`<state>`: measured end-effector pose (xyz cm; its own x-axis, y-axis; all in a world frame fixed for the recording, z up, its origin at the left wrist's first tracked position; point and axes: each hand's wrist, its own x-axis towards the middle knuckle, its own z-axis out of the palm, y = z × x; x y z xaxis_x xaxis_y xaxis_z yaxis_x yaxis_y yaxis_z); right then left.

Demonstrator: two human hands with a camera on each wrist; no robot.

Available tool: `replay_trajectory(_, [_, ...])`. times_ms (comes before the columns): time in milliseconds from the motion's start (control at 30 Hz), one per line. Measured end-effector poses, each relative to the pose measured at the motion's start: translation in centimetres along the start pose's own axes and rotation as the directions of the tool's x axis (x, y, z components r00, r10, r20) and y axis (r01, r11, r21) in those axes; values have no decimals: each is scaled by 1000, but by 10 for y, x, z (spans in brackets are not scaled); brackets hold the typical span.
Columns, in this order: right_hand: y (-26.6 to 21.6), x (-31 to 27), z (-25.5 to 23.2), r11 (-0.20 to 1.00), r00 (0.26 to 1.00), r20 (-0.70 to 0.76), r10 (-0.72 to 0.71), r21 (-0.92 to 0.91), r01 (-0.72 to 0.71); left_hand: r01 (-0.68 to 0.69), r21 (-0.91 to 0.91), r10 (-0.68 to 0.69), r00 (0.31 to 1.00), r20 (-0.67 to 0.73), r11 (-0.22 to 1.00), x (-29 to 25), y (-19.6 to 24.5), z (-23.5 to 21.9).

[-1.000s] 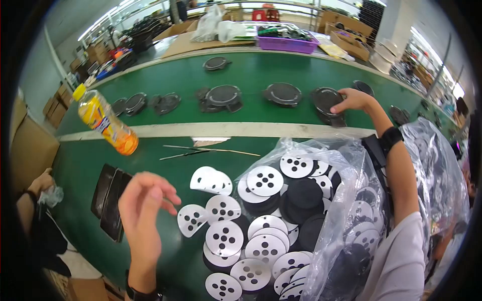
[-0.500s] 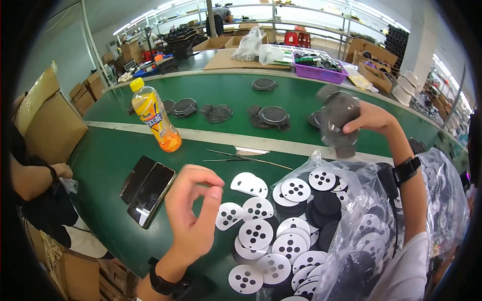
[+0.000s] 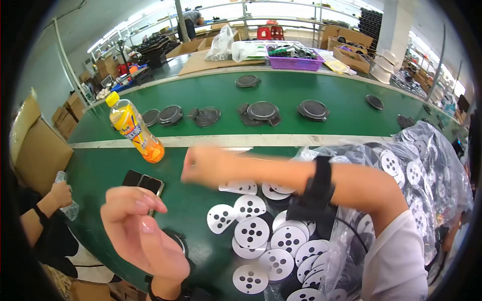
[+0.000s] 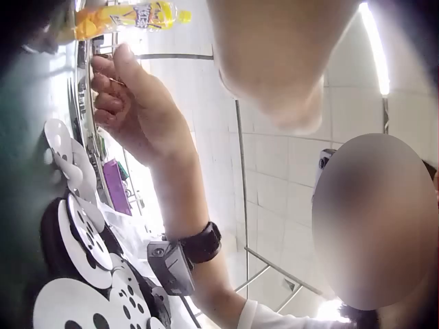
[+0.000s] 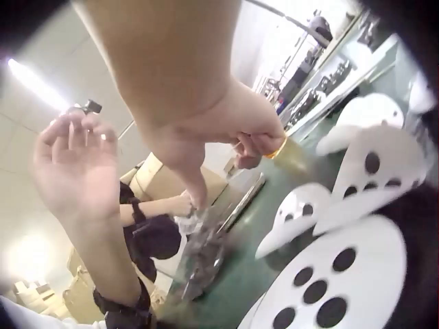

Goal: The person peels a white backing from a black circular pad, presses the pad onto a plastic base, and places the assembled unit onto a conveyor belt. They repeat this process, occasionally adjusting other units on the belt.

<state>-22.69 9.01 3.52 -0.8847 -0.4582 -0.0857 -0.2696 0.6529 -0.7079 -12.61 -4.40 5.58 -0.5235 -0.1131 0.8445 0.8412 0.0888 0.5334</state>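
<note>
My right hand point(image 3: 211, 165), blurred, is over the near table beside the white discs. Its fingers look curled in the left wrist view, where the hand point(image 4: 137, 103) shows a thin line near the fingertips; I cannot tell whether it holds anything. The thin tweezers-like tools that lay there are hidden behind it. My left hand point(image 3: 143, 236) hovers palm up, fingers loosely bent and holding nothing. Partly behind its wrist lies a round black part point(image 3: 179, 243) with a rim. White discs with black holes point(image 3: 252, 232) lie piled to the right.
A drink bottle point(image 3: 135, 128) stands at the left, above a phone point(image 3: 151, 184). Several round black parts point(image 3: 263, 111) sit along the far green surface. Clear plastic bags point(image 3: 432, 175) of discs fill the right side. Another person's hand point(image 3: 61, 193) is at the left edge.
My right hand lifted a black part from the far surface and has swung left and nearer, without that part now. A black part now shows by my left wrist. The camera view has shifted.
</note>
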Motion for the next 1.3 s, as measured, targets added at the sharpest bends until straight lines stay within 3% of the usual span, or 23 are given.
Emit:
replay_trajectory(33, [21, 3, -24, 980, 972, -229, -54, -200, 8, 45, -24, -45, 999, -4, 999, 1, -1, 0])
replay_trajectory(67, [60, 13, -61, 770, 893, -159, -420, -583, 259, 64, -39, -64, 998, -1, 997, 1, -1, -1])
replay_trajectory(100, [109, 23, -93, 622, 871, -235, -432, -777, 98, 74, -51, -74, 997, 1, 996, 1, -1, -1])
replay_trajectory(133, [138, 9, -127, 708, 894, -402, -196, -689, -155, 82, -53, -82, 997, 12, 995, 0, -1, 0])
replay_trajectory(167, [176, -3, -152, 570, 868, -491, -70, -734, -369, 86, -56, -85, 996, 22, 995, 0, -1, 0])
replay_trajectory(200, [170, -38, -158, 590, 772, -631, 74, -596, -544, 88, -64, -87, 996, 17, 994, -1, -1, 1])
replay_trajectory(233, [211, -54, -171, 528, 767, -633, 106, -618, -583, 94, -63, -91, 994, 56, 994, -2, -1, 1])
replay_trajectory(300, [250, -78, -179, 550, 687, -595, 417, -437, -712, 102, -59, -97, 992, 85, 993, -4, -1, 3])
replay_trajectory(333, [260, -86, -175, 547, 691, -591, 416, -444, -710, 109, -60, -101, 987, 124, 992, -6, 0, 4])
replay_trajectory(400, [279, -100, -169, 693, 573, -773, 273, -255, -674, 116, -52, -105, 979, 172, 992, -9, 1, 7])
replay_trajectory(433, [280, -104, -174, 693, 582, -763, 280, -259, -673, 128, -44, -119, 978, 171, 991, -9, 1, 8])
replay_trajectory(500, [281, -108, -190, 802, 726, -507, 464, -108, -588, 113, -31, -105, 974, 199, 993, -10, 0, 8])
replay_trajectory(600, [260, -113, -189, 711, 646, -404, 648, 17, -703, 120, -41, -105, 959, 264, 992, -17, -4, 8])
replay_trajectory(667, [247, -120, -183, 709, 613, -368, 700, 250, -660, 79, -105, -38, 938, 344, 991, -24, -5, 15])
replay_trajectory(700, [242, -120, -181, 721, 637, -345, 689, 233, -653, 19, -138, 38, 917, 396, 990, -27, -5, 18])
replay_trajectory(767, [229, -116, -177, 838, 766, -352, 538, 324, -439, 358, -273, -161, 820, 549, 893, -33, 13, 24])
replay_trajectory(833, [193, -101, -167, 900, 845, -358, 398, 332, -283, 622, -396, -215, 680, 701, 676, -41, 24, 30])
replay_trajectory(867, [172, -95, -160, 929, 885, -380, 269, 346, -133, 563, -440, -85, 677, 731, 700, -45, 23, 27])
replay_trajectory(967, [99, -65, -124, 921, 962, -267, 59, 386, 51, 569, -483, -89, 703, 706, 666, -54, 28, 35])
replay_trajectory(1067, [39, -37, -66, 731, 993, -30, -116, 674, 105, 584, -440, -104, 673, 732, 682, -49, 32, 33])
replay_trajectory(1133, [10, -23, -32, 594, 990, 81, -117, 804, 4, 580, -451, -112, 688, 717, 679, -53, 31, 34])
replay_trajectory(1233, [19, 9, -15, 725, 998, 27, 54, 687, -58, 600, -447, -117, 674, 730, 663, -52, 27, 32])
replay_trajectory(1300, [42, 14, -36, 870, 976, -219, -9, 480, 115, 668, -349, -172, 584, 793, 657, -48, 27, 29])
